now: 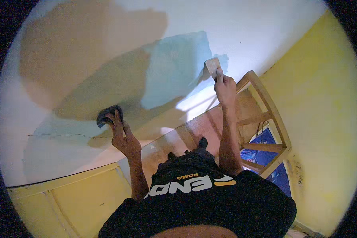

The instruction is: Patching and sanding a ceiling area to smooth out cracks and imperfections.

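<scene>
My right hand (225, 88) is closed around a putty knife (213, 66), its flat pale blade up against or very close to the wall. The blade is at the right edge of a blue-green patch (174, 59) on the white wall (234, 27). Lower and to the left, my left hand (122, 133) grips a dark, rounded, palm-sized piece (110, 115) in its fingers. What it is made of does not show clearly. It is in front of the shaded lower part of the patch. Shadows of my head and arms fall across the wall.
A wooden frame with crossbars (271, 109) stands close to my right arm, with a blue printed item (265, 139) behind it. A yellow wall (321, 107) rises at the right. Yellow panelling (87, 194) runs along the lower left. A thin crack (75, 135) crosses the wall.
</scene>
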Demonstrator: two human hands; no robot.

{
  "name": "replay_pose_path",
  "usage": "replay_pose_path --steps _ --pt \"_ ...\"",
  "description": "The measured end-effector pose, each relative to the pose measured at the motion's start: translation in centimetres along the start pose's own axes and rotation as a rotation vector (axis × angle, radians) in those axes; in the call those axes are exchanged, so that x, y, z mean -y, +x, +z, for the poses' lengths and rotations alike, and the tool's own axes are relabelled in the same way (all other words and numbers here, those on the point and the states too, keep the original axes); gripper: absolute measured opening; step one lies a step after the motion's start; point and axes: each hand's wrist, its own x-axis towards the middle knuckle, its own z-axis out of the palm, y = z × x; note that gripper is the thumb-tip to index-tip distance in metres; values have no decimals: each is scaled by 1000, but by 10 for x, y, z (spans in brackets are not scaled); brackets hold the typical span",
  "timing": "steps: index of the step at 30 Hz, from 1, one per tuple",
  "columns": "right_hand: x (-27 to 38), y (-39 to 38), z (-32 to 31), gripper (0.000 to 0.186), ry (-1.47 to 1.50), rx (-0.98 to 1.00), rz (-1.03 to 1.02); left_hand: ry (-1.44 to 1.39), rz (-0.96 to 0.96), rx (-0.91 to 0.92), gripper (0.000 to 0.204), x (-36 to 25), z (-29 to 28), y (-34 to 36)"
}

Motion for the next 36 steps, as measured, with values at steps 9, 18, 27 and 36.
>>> replay_pose_path --steps 9,18,27,36 --pt "0 1 3 76 100 -59 -86 -4 11 -3 43 3 2 1" --pt "12 -3 0 79 106 -36 -78 -17 -13 -15 44 7 1 -2" --pt "-3 -7 2 74 144 5 -87 6 42 -10 43 4 -1 -2" --pt "1 -7 5 66 380 57 -46 -37 1 2 43 -1 -1 -2"
